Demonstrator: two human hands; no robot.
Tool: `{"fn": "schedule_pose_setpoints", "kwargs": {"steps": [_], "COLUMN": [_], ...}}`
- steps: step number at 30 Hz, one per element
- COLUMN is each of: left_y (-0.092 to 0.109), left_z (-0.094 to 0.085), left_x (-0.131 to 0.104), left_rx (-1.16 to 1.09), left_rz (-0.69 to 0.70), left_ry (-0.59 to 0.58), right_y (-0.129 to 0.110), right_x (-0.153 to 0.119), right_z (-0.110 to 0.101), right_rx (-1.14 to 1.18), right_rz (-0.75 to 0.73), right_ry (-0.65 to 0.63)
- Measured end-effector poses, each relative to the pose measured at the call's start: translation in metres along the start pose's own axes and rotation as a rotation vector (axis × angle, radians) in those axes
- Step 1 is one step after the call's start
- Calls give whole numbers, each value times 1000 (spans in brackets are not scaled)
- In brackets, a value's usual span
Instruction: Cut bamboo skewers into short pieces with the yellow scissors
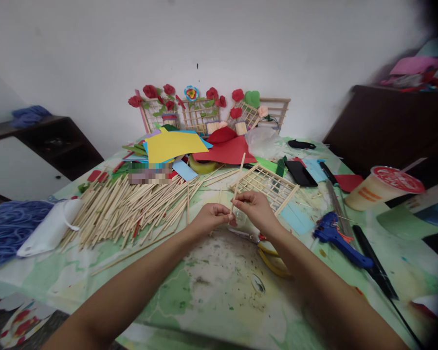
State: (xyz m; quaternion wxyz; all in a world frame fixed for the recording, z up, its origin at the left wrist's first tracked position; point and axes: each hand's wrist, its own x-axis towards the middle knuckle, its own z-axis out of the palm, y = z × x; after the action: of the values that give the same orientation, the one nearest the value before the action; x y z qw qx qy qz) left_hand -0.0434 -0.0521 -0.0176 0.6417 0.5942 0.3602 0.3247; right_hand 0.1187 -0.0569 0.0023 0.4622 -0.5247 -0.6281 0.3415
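Both my hands hold one thin wooden stick (240, 176) over the middle of the table, tilted with its top leaning away. My left hand (213, 217) pinches its lower end. Higher up, my right hand (254, 206) grips the same stick between thumb and fingers. Just beyond my right hand lies a lattice of glued sticks (264, 182). A large loose pile of wooden sticks (131, 209) spreads to the left of my hands. Partly hidden under my right forearm is a pair of scissors with yellow handles (273, 260).
A blue glue gun (341, 238) and a drink cup (381, 187) stand at the right, near a black phone (301, 173). Coloured paper (175, 147) is heaped behind the sticks. Lattices with red paper flowers (200, 114) lean on the wall. Blue yarn (14, 228) lies far left.
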Motion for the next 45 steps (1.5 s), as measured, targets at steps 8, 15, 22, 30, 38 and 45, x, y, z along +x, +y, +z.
{"fn": "schedule_pose_setpoints", "kwargs": {"steps": [8,15,22,30,38,45], "left_y": [1,-3,1,1,7,6], "left_z": [2,2,2,-1,-5,-22], "left_x": [-2,-1,0,1,2,7], "left_rx": [-18,-58,49,60,-83,-180], "left_rz": [2,9,89,109,81,81], "left_ry": [-18,-9,39,34,153,218], "right_y": [-3,-6,-11,-13,-11,2], "right_x": [0,-2,-7,-8,-20,-75], "right_z": [-2,-1,4,7,-53,-75], "right_rx": [-2,-38,-49,-116,-547,-1008], "right_rz": [-5,-4,-6,-36,-147,-91], "right_ry": [-2,42,-6,-55,-35,-429]}}
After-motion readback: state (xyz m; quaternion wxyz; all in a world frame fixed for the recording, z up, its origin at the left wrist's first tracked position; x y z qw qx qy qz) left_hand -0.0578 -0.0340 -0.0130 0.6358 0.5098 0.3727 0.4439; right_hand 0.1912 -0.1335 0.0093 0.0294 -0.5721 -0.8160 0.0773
